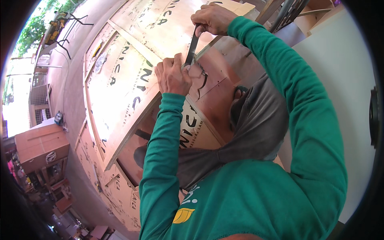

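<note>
My right hand (216, 19), at the top, is closed round one end of a long, dark, flat bar that looks like a metal file (193, 49). It slants down across the edge of a printed, laminate-covered panel (132, 76). At its other end my left hand (173, 77) has the thumb against the file, with the bent fingers resting on the panel. The left hand appears to grip that end, though the hold is partly hidden. Below the file, a dark cord-like piece (204, 80) lies on a brownish surface.
Pale wooden strips (134, 44) lie on the panel, with a clear plastic bag (100, 63) near its far edge. More printed sheets (120, 188) lie lower left. A brown box (42, 146) stands farther left. My bent knee (260, 116) is close to the panel; a white surface (332, 76) is at right.
</note>
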Available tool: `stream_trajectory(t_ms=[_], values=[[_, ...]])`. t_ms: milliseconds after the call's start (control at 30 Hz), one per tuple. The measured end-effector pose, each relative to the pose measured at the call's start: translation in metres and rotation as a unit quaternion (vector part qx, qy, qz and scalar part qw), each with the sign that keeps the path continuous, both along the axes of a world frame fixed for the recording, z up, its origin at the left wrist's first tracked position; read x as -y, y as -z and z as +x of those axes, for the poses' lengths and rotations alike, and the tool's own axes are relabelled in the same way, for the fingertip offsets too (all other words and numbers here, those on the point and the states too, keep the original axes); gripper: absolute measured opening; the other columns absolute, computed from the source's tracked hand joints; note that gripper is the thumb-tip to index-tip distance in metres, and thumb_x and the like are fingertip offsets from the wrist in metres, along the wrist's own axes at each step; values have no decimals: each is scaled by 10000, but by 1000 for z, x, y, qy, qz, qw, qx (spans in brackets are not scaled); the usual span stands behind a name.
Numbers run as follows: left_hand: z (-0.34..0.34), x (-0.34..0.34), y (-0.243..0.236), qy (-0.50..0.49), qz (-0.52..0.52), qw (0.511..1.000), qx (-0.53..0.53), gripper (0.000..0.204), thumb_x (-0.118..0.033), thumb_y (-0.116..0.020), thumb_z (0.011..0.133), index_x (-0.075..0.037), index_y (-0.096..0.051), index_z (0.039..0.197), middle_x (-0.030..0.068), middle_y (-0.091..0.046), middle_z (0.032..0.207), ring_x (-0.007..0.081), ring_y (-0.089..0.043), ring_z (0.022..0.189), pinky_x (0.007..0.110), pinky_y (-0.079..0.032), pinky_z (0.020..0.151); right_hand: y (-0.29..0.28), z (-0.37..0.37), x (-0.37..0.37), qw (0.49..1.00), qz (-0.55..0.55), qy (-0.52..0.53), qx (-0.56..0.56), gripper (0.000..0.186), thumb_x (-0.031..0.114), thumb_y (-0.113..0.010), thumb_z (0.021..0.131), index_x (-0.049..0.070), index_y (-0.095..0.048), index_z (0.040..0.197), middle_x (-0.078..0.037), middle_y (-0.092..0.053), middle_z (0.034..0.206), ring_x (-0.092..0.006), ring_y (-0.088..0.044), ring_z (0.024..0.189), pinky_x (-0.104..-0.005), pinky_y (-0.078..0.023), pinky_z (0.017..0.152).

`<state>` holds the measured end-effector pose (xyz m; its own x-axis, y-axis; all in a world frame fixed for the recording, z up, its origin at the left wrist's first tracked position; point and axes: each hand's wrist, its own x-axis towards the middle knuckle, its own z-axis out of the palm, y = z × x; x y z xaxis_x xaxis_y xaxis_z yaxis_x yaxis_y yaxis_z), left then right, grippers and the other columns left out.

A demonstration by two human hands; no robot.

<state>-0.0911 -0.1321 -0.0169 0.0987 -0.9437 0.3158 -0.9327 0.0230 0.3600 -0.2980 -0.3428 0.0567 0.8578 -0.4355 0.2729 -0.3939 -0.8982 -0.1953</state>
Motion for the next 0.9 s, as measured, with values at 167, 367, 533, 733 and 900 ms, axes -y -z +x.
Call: stream_trajectory(t_ms=[167, 367, 533, 733, 900], values=[[-4, 2, 1, -2, -2, 1000, 5, 488, -183, -818, 919, -122, -728, 1395, 170, -694, 1164, 406, -625, 1130, 519, -509, 1024, 28, -3, 13, 998, 11, -6, 54, 362, 408, -836, 943, 112, -628, 934, -47, -746, 906, -334, -704, 999, -506, -547, 871], [-4, -1, 3, -8, 0, 1000, 0, 481, -154, -822, 906, -118, -736, 1378, 171, -692, 1153, 410, -622, 1120, 517, -515, 1010, 28, -9, 8, 996, 25, -35, 81, 335, 294, -850, 935, 84, -604, 849, -140, -701, 844, -405, -675, 904, -525, -532, 793], [-6, 0, 5, -11, -7, 1000, 2, 462, -128, -827, 898, -122, -741, 1351, 165, -692, 1145, 408, -620, 1115, 519, -515, 1005, 46, -19, 13, 998, -9, -6, 62, 321, 331, -829, 967, 99, -619, 899, -103, -730, 864, -387, -694, 946, -525, -546, 835], [4, 2, -2, -17, 11, 1000, 22, 401, -161, -822, 915, -106, -739, 1303, 192, -687, 1159, 422, -618, 1145, 531, -501, 1023, 68, -8, 33, 984, 130, -25, 116, 245, 312, -856, 932, 142, -680, 951, -93, -801, 906, -377, -759, 900, -495, -578, 767], [-7, 9, -4, 0, 26, 1000, 7, 454, -190, -815, 939, -108, -696, 1369, 182, -668, 1159, 412, -606, 1146, 529, -474, 1050, 26, -21, 6, 992, 107, 41, 44, 318, 346, -832, 978, 57, -703, 1006, -175, -781, 1008, -420, -748, 1008, -520, -558, 849]])
